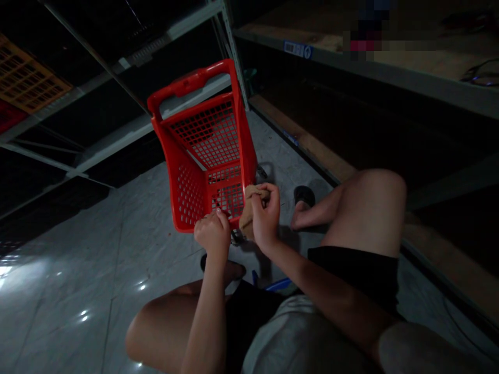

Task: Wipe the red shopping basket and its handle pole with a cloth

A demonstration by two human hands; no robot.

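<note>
In front of my knees stands a red plastic shopping cart with mesh walls, wheels below and its handle at the far end. My left hand is closed over the cart's near rim. A tan cloth is bunched in my right hand, at the cart's near right corner. Part of the cloth hangs down along the outside of that corner. The inside of the cart shows bare mesh where my hands do not cover it.
Wooden shelving with a blue label runs along the right. A metal rack holding a yellow crate stands at the left. Grey tiled floor lies around the cart. My foot in a dark shoe is right of the cart.
</note>
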